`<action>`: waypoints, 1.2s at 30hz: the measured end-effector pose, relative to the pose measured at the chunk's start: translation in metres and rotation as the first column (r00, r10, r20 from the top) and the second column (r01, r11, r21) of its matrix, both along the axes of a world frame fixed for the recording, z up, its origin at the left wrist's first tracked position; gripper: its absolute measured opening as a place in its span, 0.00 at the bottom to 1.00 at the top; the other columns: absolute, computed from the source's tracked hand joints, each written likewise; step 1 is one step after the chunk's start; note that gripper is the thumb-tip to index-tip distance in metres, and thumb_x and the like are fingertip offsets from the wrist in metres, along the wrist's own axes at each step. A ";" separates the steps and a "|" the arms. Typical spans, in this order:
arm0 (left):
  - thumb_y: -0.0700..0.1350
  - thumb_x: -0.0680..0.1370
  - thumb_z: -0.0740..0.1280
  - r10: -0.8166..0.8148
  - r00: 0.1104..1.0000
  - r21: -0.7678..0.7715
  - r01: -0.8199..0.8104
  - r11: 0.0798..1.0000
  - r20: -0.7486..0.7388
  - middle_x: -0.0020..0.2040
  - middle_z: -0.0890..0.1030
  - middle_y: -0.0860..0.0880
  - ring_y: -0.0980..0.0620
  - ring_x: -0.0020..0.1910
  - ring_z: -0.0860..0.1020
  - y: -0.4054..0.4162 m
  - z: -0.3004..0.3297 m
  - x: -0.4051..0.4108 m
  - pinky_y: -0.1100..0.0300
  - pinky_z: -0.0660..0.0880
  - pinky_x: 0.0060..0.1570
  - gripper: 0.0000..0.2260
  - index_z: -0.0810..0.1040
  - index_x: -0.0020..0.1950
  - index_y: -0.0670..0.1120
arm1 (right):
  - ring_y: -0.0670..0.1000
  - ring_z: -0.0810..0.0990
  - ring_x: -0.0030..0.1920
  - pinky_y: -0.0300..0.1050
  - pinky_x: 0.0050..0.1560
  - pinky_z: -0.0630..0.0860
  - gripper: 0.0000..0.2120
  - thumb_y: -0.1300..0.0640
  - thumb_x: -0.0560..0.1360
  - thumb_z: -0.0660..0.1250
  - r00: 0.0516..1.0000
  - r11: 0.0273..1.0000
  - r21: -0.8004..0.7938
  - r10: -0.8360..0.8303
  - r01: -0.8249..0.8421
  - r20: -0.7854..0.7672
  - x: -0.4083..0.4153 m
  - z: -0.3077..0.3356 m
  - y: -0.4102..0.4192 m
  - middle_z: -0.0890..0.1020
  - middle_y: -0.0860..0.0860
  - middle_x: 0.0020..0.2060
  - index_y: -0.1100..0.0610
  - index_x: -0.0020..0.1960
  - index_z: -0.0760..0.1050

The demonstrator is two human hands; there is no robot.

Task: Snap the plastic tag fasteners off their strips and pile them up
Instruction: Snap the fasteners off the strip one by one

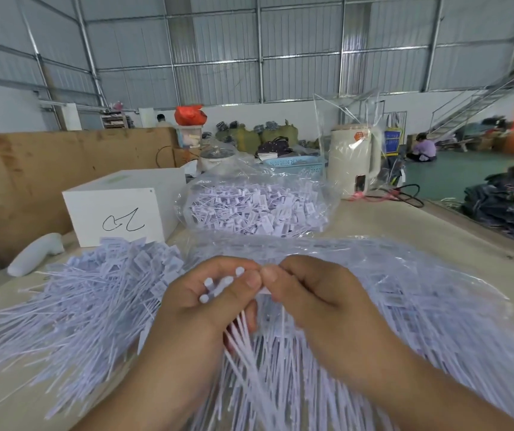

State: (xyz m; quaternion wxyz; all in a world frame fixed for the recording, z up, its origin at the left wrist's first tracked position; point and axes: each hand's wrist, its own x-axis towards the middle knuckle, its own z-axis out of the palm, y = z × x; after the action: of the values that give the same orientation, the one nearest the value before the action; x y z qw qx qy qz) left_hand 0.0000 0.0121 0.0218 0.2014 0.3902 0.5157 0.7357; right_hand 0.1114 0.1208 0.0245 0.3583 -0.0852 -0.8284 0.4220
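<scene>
My left hand point(196, 301) grips a bundle of white tag fasteners point(218, 286); their round ends stick up between thumb and fingers and their thin tails point(243, 334) hang below the palm. My right hand point(308, 293) pinches the same bundle's strip edge at the thumb tips, touching the left thumb. A pile of loose snapped fasteners point(94, 293) spreads on the table at the left. A clear plastic bag of fasteners point(420, 290) lies under and right of both hands.
A second clear bag full of tags point(255, 206) sits behind. A white box point(122, 206) with a scribble stands at the back left, a white handheld tool point(35, 253) beside it. A cream kettle point(353, 160) and blue basket point(296, 164) stand farther back.
</scene>
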 end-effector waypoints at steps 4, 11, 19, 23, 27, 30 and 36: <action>0.54 0.61 0.75 0.002 1.000 -0.008 -0.002 1.000 0.009 0.24 0.73 0.46 0.53 0.22 0.70 -0.003 0.000 -0.010 0.64 0.67 0.23 0.14 0.83 0.39 0.46 | 0.47 0.65 0.29 0.42 0.32 0.62 0.12 0.47 0.77 0.67 0.953 0.979 -0.035 0.202 -0.200 0.227 0.014 0.008 0.021 0.67 0.46 0.27 0.47 0.36 0.74; 0.54 0.60 0.76 0.176 0.982 0.052 -0.180 0.982 0.064 0.27 0.75 0.50 0.54 0.26 0.72 0.005 0.004 0.000 0.57 0.67 0.32 0.13 0.83 0.39 0.50 | 0.43 0.69 0.26 0.37 0.27 0.62 0.12 0.45 0.76 0.65 0.977 0.974 0.101 -0.209 0.205 0.033 -0.003 0.002 0.000 0.73 0.39 0.25 0.41 0.34 0.70; 0.47 0.74 0.71 0.412 0.909 0.058 -0.408 0.911 -0.072 0.25 0.77 0.52 0.59 0.22 0.72 0.001 0.009 0.002 0.67 0.69 0.22 0.05 0.83 0.38 0.53 | 0.44 0.69 0.22 0.34 0.21 0.62 0.18 0.46 0.79 0.62 0.901 0.905 0.064 -0.409 0.420 -0.143 -0.011 0.004 -0.015 0.70 0.45 0.21 0.50 0.33 0.63; 0.45 0.71 0.75 0.239 0.967 0.006 -0.239 0.971 -0.088 0.24 0.74 0.48 0.56 0.20 0.69 -0.007 0.009 -0.016 0.68 0.65 0.20 0.03 0.83 0.37 0.49 | 0.42 0.59 0.21 0.34 0.22 0.58 0.19 0.46 0.76 0.65 0.974 0.979 -0.166 -0.148 0.120 -0.171 0.003 0.011 0.005 0.64 0.44 0.21 0.54 0.32 0.65; 0.51 0.66 0.74 -0.178 0.971 -0.095 0.165 0.982 -0.161 0.24 0.74 0.48 0.53 0.21 0.71 -0.008 0.006 -0.017 0.65 0.68 0.22 0.08 0.83 0.40 0.48 | 0.47 0.63 0.28 0.43 0.31 0.60 0.11 0.44 0.73 0.68 0.969 0.964 -0.137 0.238 -0.226 0.072 0.006 0.004 0.012 0.69 0.48 0.29 0.51 0.45 0.74; 0.51 0.66 0.76 -0.303 0.941 -0.144 0.282 0.948 -0.151 0.24 0.74 0.48 0.54 0.22 0.73 -0.013 0.008 -0.021 0.66 0.69 0.23 0.12 0.84 0.46 0.50 | 0.47 0.67 0.31 0.39 0.33 0.63 0.10 0.43 0.71 0.68 0.937 0.949 -0.140 0.305 -0.283 0.174 0.013 0.006 0.021 0.73 0.49 0.31 0.42 0.51 0.74; 0.42 0.70 0.69 -0.530 0.830 -0.228 0.490 0.841 -0.172 0.27 0.79 0.50 0.57 0.23 0.76 -0.017 0.010 -0.024 0.69 0.71 0.26 0.13 0.83 0.54 0.45 | 0.49 0.65 0.30 0.42 0.31 0.60 0.15 0.43 0.70 0.72 0.900 0.924 -0.152 0.377 -0.350 0.217 0.017 0.004 0.028 0.71 0.55 0.29 0.40 0.54 0.73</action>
State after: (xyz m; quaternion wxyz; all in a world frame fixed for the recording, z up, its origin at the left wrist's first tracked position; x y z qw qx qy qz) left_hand -0.0242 -0.0048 0.0321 0.3639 0.5766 0.4741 0.5571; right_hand 0.1288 0.1493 0.0285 0.1642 0.0009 -0.8429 0.5124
